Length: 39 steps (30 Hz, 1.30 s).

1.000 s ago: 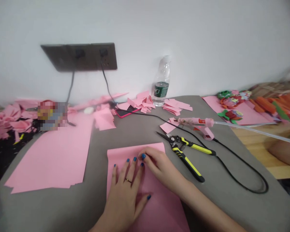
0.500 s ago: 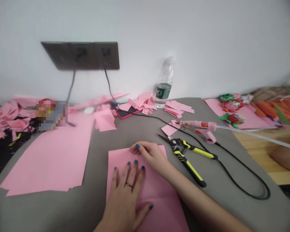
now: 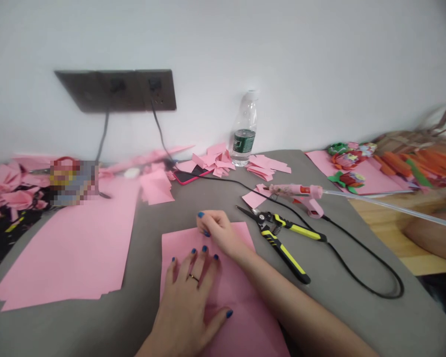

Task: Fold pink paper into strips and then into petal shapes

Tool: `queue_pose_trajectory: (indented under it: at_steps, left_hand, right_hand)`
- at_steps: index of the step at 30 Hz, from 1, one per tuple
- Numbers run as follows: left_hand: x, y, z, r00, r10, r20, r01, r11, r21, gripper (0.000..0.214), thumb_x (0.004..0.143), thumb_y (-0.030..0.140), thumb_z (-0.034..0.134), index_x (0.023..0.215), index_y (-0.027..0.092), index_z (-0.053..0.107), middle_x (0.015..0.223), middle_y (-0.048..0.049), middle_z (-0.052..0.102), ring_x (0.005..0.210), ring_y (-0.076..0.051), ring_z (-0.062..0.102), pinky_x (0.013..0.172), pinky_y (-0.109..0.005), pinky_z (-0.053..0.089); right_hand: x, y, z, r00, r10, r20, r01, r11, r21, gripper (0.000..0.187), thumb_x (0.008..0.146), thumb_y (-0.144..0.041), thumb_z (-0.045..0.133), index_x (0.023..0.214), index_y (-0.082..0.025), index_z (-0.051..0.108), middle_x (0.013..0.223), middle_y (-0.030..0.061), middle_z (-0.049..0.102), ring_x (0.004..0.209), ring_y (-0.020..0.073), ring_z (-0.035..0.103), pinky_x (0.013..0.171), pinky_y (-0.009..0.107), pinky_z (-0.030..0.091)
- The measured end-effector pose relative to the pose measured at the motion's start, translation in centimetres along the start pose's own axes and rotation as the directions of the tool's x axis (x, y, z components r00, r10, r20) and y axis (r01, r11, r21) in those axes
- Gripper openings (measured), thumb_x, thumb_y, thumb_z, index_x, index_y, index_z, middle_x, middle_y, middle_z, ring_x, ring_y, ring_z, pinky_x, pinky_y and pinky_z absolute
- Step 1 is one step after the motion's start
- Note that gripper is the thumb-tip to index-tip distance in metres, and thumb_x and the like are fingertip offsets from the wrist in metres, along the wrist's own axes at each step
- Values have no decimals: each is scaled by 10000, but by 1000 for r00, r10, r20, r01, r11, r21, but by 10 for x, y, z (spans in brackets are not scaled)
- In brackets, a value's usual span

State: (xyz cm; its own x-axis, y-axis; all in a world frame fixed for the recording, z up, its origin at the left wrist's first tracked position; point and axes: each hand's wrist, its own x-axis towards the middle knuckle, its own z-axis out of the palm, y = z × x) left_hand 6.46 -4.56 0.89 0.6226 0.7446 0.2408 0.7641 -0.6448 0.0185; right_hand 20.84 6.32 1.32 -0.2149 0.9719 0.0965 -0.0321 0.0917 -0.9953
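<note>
A sheet of pink paper (image 3: 241, 317) with a crease across it lies in front of me on the grey table. My left hand (image 3: 189, 297) rests flat on it, fingers spread, with blue nails and a ring. At the sheet's far edge, my right hand (image 3: 216, 230) is closed, its fingers curled in; nothing shows between them. My right forearm crosses over the sheet's right side. Right of the sheet lie yellow-and-black spring-handled snips (image 3: 282, 238), blades apart. A pink hot glue gun (image 3: 299, 193) with a long clear glue stick lies behind them.
Stacked pink sheets (image 3: 74, 248) lie at left, beside pink scraps (image 3: 15, 188). Small paper pieces (image 3: 217, 158), a phone (image 3: 188, 174) and a water bottle (image 3: 244, 134) stand along the wall. Paper flowers (image 3: 347, 173) lie far right. A black cord (image 3: 367, 290) loops across the table.
My right hand has curled its fingers inward at the sheet's far edge, where they were stretched along it. My left hand stays flat on the paper. The whole view has shifted slightly.
</note>
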Motion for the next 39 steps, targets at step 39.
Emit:
queue_pose_trajectory:
  at_steps: [39]
  left_hand:
    - [3, -2, 8, 999, -28, 42, 27, 999, 33, 560, 955, 364, 529, 1507, 301, 455, 1395, -138, 624, 1199, -381, 561, 939, -582, 403]
  right_hand:
    - [-80, -28, -86, 970, -222, 97, 221, 650, -727, 309, 955, -76, 432, 1021, -195, 709, 1056, 114, 713, 976, 220, 670, 845, 359, 549]
